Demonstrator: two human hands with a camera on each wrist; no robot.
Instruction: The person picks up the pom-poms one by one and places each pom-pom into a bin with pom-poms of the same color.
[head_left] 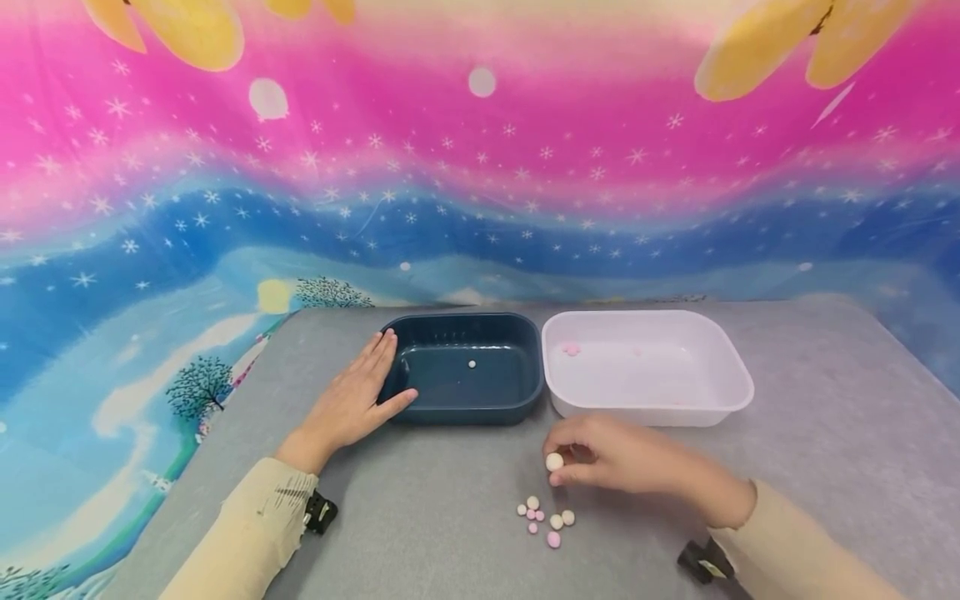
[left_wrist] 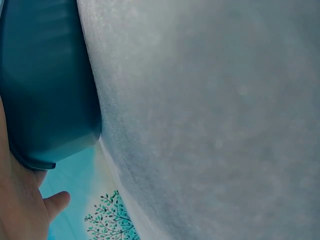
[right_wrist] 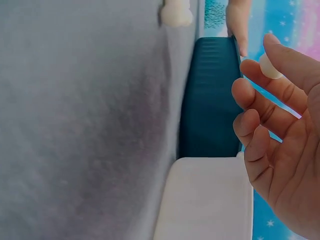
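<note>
Pinching the cream ball (head_left: 554,462), my right hand (head_left: 615,454) grips it between thumb and index fingertip, up off the desk (head_left: 442,508). Being round, the ball has no long axis to line up; I judge that any move from here turns on where it sits: just my side of the gap between the bins, the dark bin (head_left: 442,387) ahead to its left, the white bin (head_left: 652,415) ahead to its right.

My right arm slants in from the right, its other fingers loosely curled. My left hand (head_left: 348,404), farther from the ball, lies with fingers straight against the dark bin's left end, thumb at the near corner.

Loose balls (head_left: 557,522), cream and pink, lie on the desk just nearer me. A small white ball (head_left: 472,364) is inside the dark bin; pink pieces (head_left: 572,349), too small to make out, lie toward the white bin's left end.
</note>
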